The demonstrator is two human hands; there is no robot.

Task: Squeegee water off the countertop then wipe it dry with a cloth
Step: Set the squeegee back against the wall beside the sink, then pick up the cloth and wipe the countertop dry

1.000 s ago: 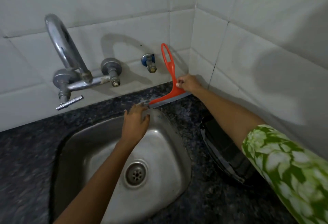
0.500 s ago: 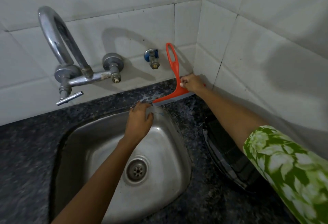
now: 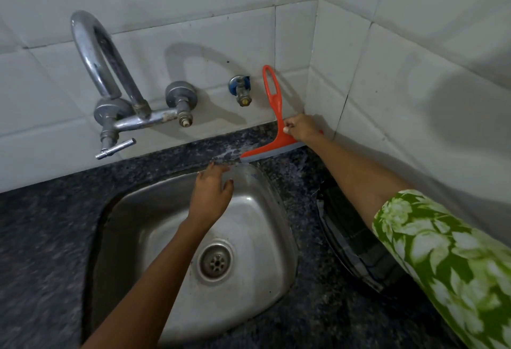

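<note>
An orange squeegee [image 3: 274, 116] with a grey rubber blade stands on the dark speckled countertop [image 3: 49, 210] behind the sink, its looped handle pointing up along the tiled wall. My right hand [image 3: 301, 127] grips it low on the handle, near the wall corner. The blade lies flat on a wet, shiny strip of counter. My left hand [image 3: 211, 196] hovers over the back rim of the steel sink [image 3: 265, 279], fingers spread and empty, fingertips near the blade's left end. A dark folded cloth [image 3: 351, 235] lies on the counter right of the sink, partly under my right arm.
A chrome swan-neck tap [image 3: 110, 77] with a lever juts from the back wall over the sink's left side. A small brass valve [image 3: 242, 91] sticks out of the wall just left of the squeegee handle. Tiled walls meet in a corner at the right.
The squeegee and my right hand stay near the back corner, with only a slight shift. My left hand has opened its fingers a little at the sink's back rim. The camera moved slightly.
</note>
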